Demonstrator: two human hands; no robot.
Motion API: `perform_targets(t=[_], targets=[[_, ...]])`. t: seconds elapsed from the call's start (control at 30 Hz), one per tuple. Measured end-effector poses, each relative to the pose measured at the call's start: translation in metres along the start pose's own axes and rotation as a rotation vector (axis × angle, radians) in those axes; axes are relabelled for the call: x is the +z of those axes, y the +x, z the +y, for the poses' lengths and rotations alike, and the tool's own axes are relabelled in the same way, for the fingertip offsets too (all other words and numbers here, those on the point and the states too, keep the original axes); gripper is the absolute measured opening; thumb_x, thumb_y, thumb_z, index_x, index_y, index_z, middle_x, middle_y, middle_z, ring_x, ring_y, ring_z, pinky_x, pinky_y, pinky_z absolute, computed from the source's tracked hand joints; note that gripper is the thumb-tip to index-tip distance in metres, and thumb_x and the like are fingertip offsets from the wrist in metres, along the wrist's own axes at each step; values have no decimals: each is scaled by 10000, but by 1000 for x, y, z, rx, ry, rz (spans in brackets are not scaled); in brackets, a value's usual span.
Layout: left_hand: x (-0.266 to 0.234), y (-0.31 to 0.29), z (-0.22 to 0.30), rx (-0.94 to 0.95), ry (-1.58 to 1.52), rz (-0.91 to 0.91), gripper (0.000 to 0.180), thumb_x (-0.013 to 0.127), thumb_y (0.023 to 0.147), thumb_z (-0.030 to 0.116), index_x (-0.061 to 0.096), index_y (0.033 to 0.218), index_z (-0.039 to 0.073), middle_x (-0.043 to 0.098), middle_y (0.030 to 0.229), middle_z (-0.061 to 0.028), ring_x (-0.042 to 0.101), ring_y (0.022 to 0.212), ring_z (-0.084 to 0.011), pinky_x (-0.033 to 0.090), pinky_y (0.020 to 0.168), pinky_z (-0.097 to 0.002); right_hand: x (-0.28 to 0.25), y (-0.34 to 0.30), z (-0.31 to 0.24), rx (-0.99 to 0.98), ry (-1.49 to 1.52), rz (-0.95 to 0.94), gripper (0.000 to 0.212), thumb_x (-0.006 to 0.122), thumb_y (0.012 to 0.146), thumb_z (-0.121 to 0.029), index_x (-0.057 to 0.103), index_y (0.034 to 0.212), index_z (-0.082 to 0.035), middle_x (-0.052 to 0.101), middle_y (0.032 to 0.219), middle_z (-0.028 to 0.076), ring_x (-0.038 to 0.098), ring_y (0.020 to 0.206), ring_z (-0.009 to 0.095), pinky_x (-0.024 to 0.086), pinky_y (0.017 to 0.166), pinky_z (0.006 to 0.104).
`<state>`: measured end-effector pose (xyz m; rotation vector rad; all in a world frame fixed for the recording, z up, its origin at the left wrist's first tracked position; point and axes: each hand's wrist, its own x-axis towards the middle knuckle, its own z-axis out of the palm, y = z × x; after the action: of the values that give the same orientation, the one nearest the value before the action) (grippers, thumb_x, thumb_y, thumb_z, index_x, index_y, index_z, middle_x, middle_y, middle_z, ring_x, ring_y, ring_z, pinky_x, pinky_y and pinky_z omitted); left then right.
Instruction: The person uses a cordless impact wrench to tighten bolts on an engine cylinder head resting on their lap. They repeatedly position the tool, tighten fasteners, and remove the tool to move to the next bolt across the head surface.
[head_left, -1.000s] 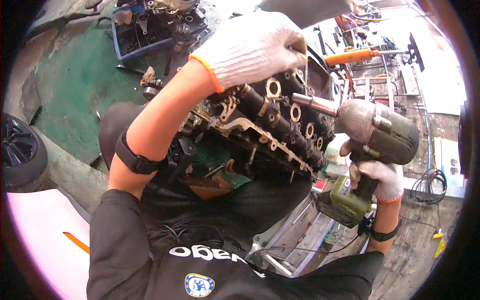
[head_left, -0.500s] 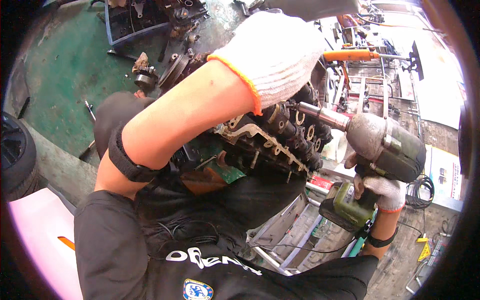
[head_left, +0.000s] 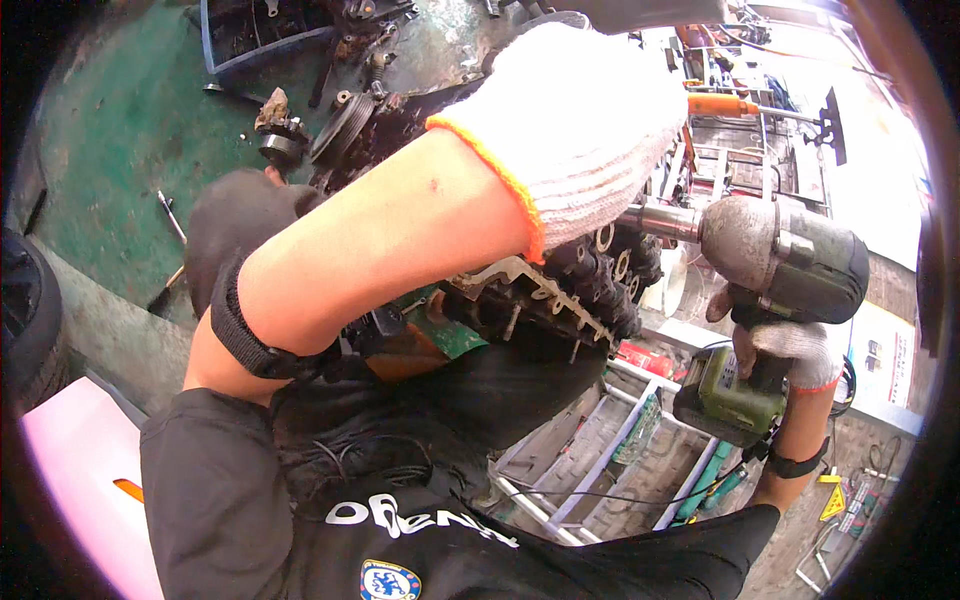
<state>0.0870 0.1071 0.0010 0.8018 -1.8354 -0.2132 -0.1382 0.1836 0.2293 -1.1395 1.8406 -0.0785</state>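
Note:
My right hand [head_left: 800, 348], in a knit glove with bare fingertips, is wrapped round the grip of a green and grey cordless impact wrench [head_left: 785, 255]. The wrench's socket [head_left: 668, 220] points left toward a dark engine cylinder head [head_left: 560, 295], and its tip is hidden behind my left glove. My left hand [head_left: 580, 125], in a white knit glove with an orange cuff, reaches across above the cylinder head. Its fingers are out of sight on the far side, so what it touches is not visible.
Beyond my knees lie a ribbed pulley [head_left: 345, 128], other greasy parts and a blue-edged tray [head_left: 268, 50] on the green floor. A metal frame [head_left: 585, 480] stands at the right, with a cable across it. A tyre [head_left: 30, 310] is at the left edge.
The impact wrench and my right hand have shifted right and slightly outward. My left glove has moved a little right and down, covering more of the socket's front.

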Motion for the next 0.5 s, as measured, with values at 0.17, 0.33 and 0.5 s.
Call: perform_targets(t=[0.17,0.33,0.5], targets=[[-5,2,-1,-4,-85,-25,164,607,907,171,724,901,56,702,764,-151,698,680,-304,536,637,-416,0,-1,8,-51,41,-46,766,849,747,-140,500,1407,28,691,1102,244,672,680,230,547,565,320],[-15,6,9,45,51,-101,115,625,885,166,692,860,76,653,720,-118,684,675,-302,524,643,-429,13,-14,14,57,191,-33,802,847,764,-125,468,1455,21,710,1101,224,683,680,230,555,570,326],[-33,-30,56,6,231,-273,188,655,944,338,696,898,160,577,592,-18,606,483,-208,460,445,-378,20,-16,29,-32,107,25,756,837,766,-108,499,1428,25,702,1110,212,679,681,219,560,573,323]])
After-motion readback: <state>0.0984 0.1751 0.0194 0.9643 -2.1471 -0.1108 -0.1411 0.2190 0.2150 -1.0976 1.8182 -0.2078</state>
